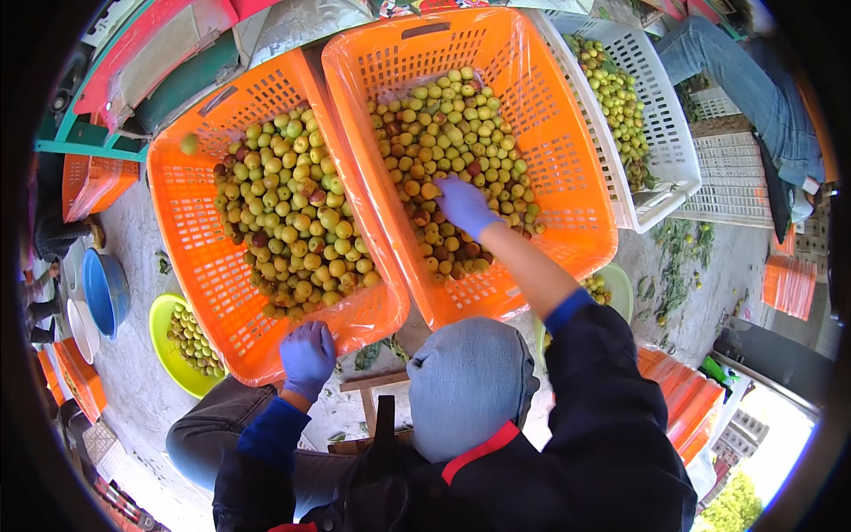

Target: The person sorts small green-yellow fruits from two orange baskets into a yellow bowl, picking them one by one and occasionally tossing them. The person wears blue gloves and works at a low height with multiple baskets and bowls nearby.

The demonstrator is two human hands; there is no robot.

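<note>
Two orange perforated crates lined with clear plastic stand side by side in front of me, the left crate (199, 257) and the right crate (567, 164). Green and brown jujubes (297, 208) heap in the left one, and more jujubes (452, 133) lie in the right one. My right hand (466, 206), in a purple glove, reaches into the right crate with its fingers closed around a jujube (431, 191). My left hand (308, 359), gloved too, is a fist by the left crate's near rim; its contents are hidden. A blurred jujube (189, 144) appears over the left crate's far-left side.
A white crate (660, 124) of greener fruit stands at the right, beside a person's jeans-clad leg (740, 89). A yellow-green basin (164, 332) with fruit is at left, near a blue basin (105, 293). Leaves (678, 266) litter the floor at right.
</note>
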